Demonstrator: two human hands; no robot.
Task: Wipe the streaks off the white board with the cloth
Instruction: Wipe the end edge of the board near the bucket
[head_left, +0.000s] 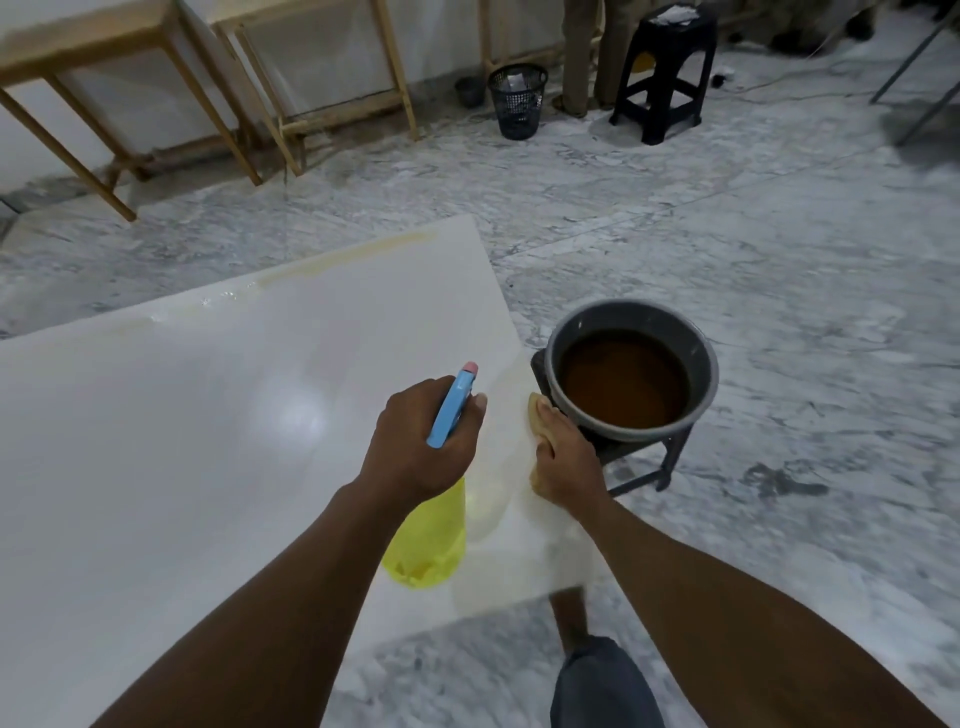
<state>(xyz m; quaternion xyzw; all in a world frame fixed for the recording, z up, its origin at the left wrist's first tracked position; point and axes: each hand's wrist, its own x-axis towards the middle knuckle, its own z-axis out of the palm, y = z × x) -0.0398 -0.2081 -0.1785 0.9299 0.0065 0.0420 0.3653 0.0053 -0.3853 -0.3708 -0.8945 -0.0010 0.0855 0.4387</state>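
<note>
One broad white board (182, 415) lies over the marble floor, its long axis running left to right across the view and its left end out of frame. A yellowish streak (353, 254) still marks its far edge. Just beside its right edge stands a grey bucket (631, 312) of brown water. The left hand (415, 441) is wrapped tight round the neck of a spray bottle (431, 540), nozzle pointing away toward the far edge. The right hand (566, 457) holds the cloth (535, 410) down on the board's right edge, fingers apparently curled over it, the cloth lying lengthwise along that edge. Wiping looks under way at this side; next calls for carrying the cloth across to the far streak under steady pressure.
</note>
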